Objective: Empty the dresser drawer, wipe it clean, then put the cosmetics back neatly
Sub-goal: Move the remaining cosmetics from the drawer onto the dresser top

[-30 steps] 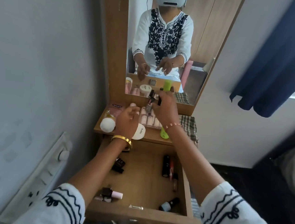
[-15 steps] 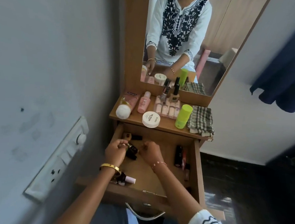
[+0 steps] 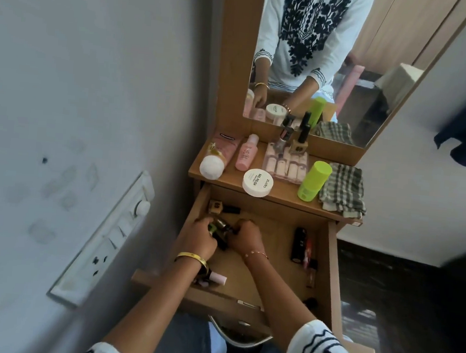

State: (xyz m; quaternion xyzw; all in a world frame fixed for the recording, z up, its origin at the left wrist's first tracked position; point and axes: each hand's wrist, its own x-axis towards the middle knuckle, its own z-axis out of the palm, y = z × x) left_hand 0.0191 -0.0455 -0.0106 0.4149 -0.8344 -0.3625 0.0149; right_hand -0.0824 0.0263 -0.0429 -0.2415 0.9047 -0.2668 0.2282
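The wooden drawer (image 3: 330, 269) is pulled open below the dresser shelf. Both my hands are inside its left half. My left hand (image 3: 198, 238) is closed around a small dark green bottle (image 3: 219, 227). My right hand (image 3: 246, 236) is curled against the same cluster of dark bottles, its fingertips hidden. Loose in the drawer lie a beige polish bottle (image 3: 218, 206), a black lipstick tube (image 3: 299, 244), a red tube (image 3: 308, 249), a thin small bottle (image 3: 311, 274) and a pink-capped bottle (image 3: 217, 278).
The shelf (image 3: 277, 198) holds a white-capped tube (image 3: 216, 159), a pink bottle (image 3: 246, 153), a white jar (image 3: 257, 182), a clear box of pink items (image 3: 286, 165), two upright polish bottles (image 3: 299, 141), a green bottle (image 3: 313, 180) and a checked cloth (image 3: 343, 188). A switchboard (image 3: 108, 238) is on the left wall.
My hands came down from the shelf into the drawer, leaving two polish bottles standing by the mirror. They have since closed in on the dark bottles. My head tilted down.
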